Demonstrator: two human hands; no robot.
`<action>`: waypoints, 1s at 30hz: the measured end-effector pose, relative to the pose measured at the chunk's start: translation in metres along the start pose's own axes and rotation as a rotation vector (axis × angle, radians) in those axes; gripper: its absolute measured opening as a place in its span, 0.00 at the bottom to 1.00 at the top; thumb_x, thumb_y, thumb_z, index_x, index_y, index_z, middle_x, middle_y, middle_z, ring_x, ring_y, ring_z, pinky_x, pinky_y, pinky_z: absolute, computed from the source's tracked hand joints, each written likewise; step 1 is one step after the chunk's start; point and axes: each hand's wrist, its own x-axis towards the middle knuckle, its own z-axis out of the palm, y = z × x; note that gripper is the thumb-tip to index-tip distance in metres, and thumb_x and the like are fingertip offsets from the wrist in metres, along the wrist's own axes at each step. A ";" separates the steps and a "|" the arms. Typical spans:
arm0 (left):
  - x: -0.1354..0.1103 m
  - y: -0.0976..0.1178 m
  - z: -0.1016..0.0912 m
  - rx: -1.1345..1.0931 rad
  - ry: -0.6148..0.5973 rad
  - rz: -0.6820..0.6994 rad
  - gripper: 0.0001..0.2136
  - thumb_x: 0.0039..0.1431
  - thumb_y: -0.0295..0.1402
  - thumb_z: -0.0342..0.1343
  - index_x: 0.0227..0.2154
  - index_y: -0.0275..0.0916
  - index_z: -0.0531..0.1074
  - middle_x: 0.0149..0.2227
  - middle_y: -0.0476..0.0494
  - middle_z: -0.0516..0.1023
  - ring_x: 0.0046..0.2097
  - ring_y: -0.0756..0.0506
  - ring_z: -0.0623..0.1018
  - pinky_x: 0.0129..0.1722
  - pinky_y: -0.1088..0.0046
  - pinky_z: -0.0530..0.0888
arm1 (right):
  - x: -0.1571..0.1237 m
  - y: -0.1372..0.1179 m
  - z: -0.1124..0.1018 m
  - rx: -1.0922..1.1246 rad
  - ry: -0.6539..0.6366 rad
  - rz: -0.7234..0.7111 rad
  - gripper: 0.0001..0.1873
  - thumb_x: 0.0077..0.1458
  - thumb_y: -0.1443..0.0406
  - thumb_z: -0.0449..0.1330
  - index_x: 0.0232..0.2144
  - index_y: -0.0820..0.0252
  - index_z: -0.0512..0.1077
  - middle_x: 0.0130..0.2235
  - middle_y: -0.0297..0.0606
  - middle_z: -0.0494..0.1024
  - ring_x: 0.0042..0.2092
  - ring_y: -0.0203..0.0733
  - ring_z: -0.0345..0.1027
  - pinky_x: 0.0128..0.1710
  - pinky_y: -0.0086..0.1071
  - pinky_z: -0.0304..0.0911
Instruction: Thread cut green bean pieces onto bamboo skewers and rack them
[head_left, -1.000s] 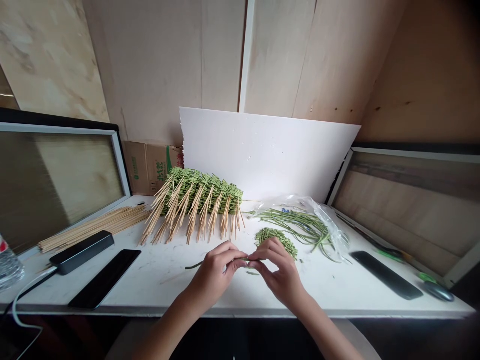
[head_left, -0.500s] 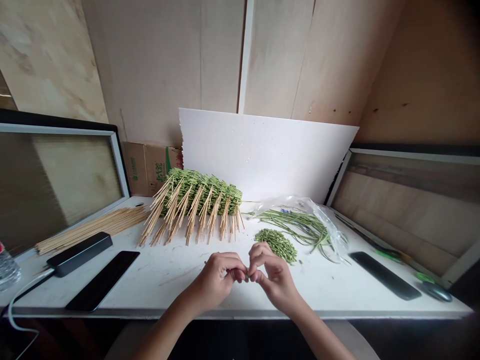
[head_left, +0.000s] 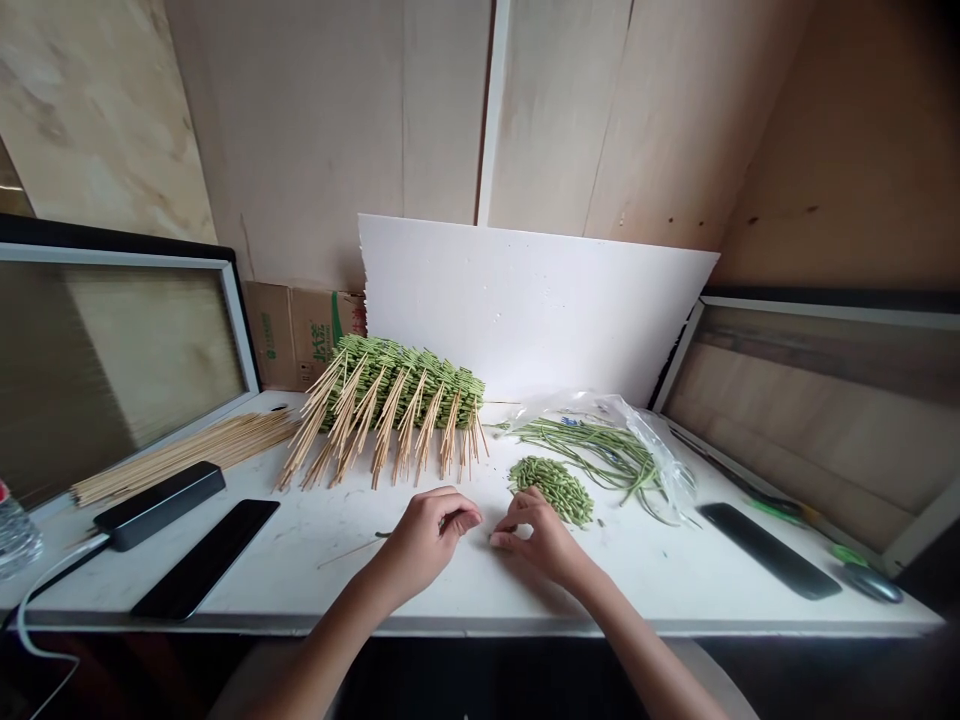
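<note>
My left hand (head_left: 427, 535) is closed, its thumb and fingertips pinched together above the table. From behind its wrist side a thin bamboo skewer (head_left: 349, 553) sticks out to the left, with a short green bean piece (head_left: 382, 535) by the hand; the rest of the skewer is hidden by the hand. My right hand (head_left: 536, 535) is low over the table, thumb and fingers pinched; what lies between them, if anything, is too small to make out. Just behind it sits a heap of cut green bean pieces (head_left: 551, 488).
Skewered beans (head_left: 405, 385) are stacked at the back. Bare skewers (head_left: 195, 450) lie left, near a black box (head_left: 161, 508) and phone (head_left: 206, 560). Long beans (head_left: 592, 445) lie in a clear plastic bag (head_left: 675, 470). A dark flat object (head_left: 772, 550) and scissors (head_left: 862, 570) are right.
My hands, touching at the fingertips before, have come apart. The left hand has risen slightly and moved left; the right fingers are now lower. More of the green piece beside my left hand shows.
</note>
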 end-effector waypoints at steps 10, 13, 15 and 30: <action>-0.006 0.001 -0.004 0.099 -0.135 -0.093 0.17 0.75 0.36 0.44 0.53 0.45 0.77 0.47 0.42 0.75 0.43 0.45 0.77 0.46 0.69 0.73 | 0.003 -0.015 -0.023 0.086 0.080 0.046 0.26 0.70 0.50 0.48 0.35 0.58 0.79 0.34 0.41 0.80 0.39 0.46 0.69 0.41 0.37 0.63; -0.007 -0.001 -0.003 0.103 -0.159 -0.099 0.17 0.75 0.35 0.43 0.56 0.45 0.74 0.48 0.42 0.73 0.45 0.45 0.77 0.49 0.69 0.73 | 0.000 -0.022 -0.030 0.079 -0.023 0.030 0.23 0.65 0.47 0.57 0.35 0.57 0.80 0.37 0.41 0.81 0.40 0.46 0.70 0.39 0.35 0.63; -0.007 -0.004 -0.003 0.109 -0.155 -0.103 0.17 0.75 0.35 0.42 0.55 0.44 0.75 0.49 0.42 0.72 0.45 0.44 0.77 0.49 0.68 0.73 | -0.006 -0.029 -0.030 0.036 -0.212 0.012 0.20 0.54 0.46 0.68 0.32 0.56 0.80 0.35 0.38 0.81 0.37 0.44 0.71 0.36 0.32 0.63; -0.003 -0.016 -0.008 0.111 -0.125 -0.078 0.17 0.74 0.35 0.43 0.52 0.43 0.77 0.47 0.41 0.73 0.43 0.45 0.76 0.49 0.67 0.73 | -0.032 -0.088 -0.042 0.128 -0.764 0.195 0.12 0.55 0.55 0.65 0.30 0.54 0.84 0.25 0.32 0.83 0.23 0.35 0.69 0.23 0.25 0.59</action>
